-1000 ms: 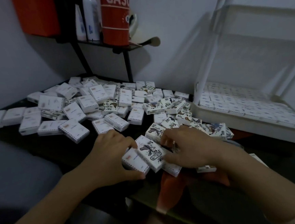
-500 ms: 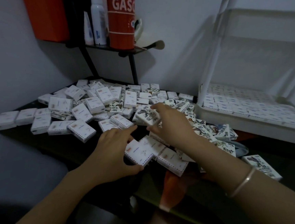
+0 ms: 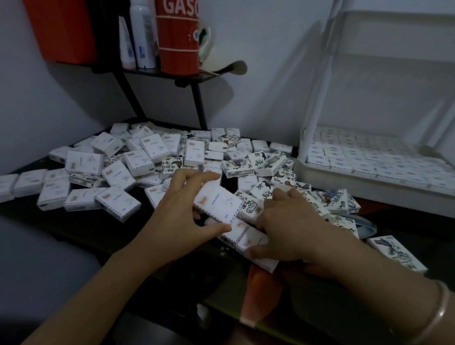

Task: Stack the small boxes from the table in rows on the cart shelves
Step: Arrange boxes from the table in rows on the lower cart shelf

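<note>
Nearest, at 5 o'clock: bangle (image 3: 437, 316) on the right wrist. Just past it, about dead centre, right hand (image 3: 289, 230) curled over a short row (image 3: 250, 240) of boxes at the near edge of the table (image 3: 69, 235). Thumb tucked against the near side, fingers draped over the top, so gripping, not loose. At 9 o'clock from there, left hand (image 3: 180, 217) pinching one box (image 3: 218, 204) between thumb and fingertips. Tipped on a slant, right beside the row; touching or not, hard to say.

Looks like building a handful before the carry, fwiw. Tips for doing it well:
- Lay the box flat and flush against the row's end, printed face same way up as the rest.
- Squeeze from both ends, not from above, or the middle buckles.
- Keep the handful short. Too long a row pops apart mid-air.
- Mind that near edge, easy to knock one off.
- Lift level, then swing over to 3 o'clock.

Stray box (image 3: 395, 254) alone at 4 o'clock, worth grabbing on a later pass. Further out, 10 to 12 o'clock, the pile (image 3: 137, 163): loads left, all jumbled, so nowhere near done. At 2 to 3 o'clock, cart shelf (image 3: 374, 195), already carrying a tidy layer in rows. Best to butt the new lot tight against those. Way back at 12, red can (image 3: 178, 30) and a bottle (image 3: 141, 28) up on a wall rack.
</note>
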A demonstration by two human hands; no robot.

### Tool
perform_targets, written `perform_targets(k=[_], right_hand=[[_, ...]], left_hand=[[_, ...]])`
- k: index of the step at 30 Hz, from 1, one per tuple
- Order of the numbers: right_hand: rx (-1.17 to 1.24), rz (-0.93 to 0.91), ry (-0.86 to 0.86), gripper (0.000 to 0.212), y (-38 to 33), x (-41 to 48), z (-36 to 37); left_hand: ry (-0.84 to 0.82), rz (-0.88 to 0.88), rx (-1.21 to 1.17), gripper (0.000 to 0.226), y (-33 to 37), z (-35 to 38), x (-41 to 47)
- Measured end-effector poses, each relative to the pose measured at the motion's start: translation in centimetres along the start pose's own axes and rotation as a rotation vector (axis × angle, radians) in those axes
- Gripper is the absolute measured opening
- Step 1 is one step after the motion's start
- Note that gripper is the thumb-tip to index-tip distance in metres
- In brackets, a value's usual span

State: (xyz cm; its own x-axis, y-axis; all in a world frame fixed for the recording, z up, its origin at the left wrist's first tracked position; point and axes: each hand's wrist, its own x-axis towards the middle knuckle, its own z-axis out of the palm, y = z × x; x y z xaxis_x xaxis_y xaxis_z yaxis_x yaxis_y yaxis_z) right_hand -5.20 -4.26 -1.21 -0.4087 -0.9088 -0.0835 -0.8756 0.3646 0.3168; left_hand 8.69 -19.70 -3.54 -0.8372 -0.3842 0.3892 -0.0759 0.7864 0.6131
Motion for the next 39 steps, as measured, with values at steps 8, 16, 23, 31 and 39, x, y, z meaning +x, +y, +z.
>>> perform_targets(k=[8, 16, 23, 31, 39], right_hand=[[0.586, 0.109, 0.116, 0.049, 2.2, 0.1, 0.9], [1.407, 0.26, 0.411, 0.035, 9.5, -2.3, 2.4], [1.617, 0.517, 0.557, 0.019, 15.8, -4.8, 5.0], [1.481, 0.828, 0.683, 0.015, 25.0, -8.4, 7.1], [1.044, 0.93, 0.716, 0.024, 31.4, -10.9, 8.9]], left_hand=[[-0.052, -0.07, -0.317, 0.062, 1.3, 1.2, 2.6], [-0.057, -0.109, -0.529, 0.048, 4.4, 5.3, 7.5], [-0.087, -0.136, -0.631, 0.042, 9.1, 12.1, 13.7], [-0.191, 0.137, -0.528, 0.04, 15.4, 19.6, 21.6], [-0.202, 0.236, -0.305, 0.06, 23.5, 29.4, 33.1]])
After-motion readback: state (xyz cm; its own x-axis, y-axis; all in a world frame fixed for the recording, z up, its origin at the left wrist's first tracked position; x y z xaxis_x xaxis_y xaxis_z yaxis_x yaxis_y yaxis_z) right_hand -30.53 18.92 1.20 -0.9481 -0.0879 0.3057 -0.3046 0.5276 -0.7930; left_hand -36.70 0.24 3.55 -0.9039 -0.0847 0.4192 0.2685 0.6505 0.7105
